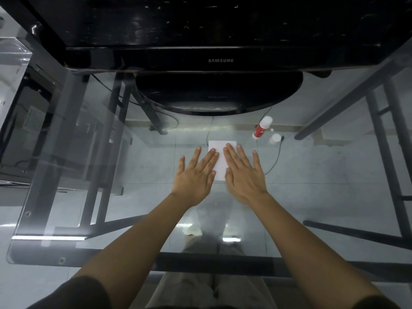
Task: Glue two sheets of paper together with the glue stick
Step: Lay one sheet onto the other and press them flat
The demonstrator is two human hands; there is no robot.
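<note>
A small white paper [221, 161] lies flat on the glass tabletop [133, 166]; I cannot tell whether it is one sheet or two stacked. My left hand [195, 177] rests palm down with spread fingers on the paper's left edge. My right hand [244, 172] lies flat over its right part, hiding that side. A red-and-white glue stick [262, 127] lies tilted on the glass beyond my right hand, apart from the paper. A round white cap [275, 138] sits just beside it.
A black Samsung monitor [220, 60] with its round stand [219, 94] fills the far side of the table. A thin black cable [276, 157] runs right of the paper. A clear plastic box [13, 61] stands far left. Table legs show through the glass.
</note>
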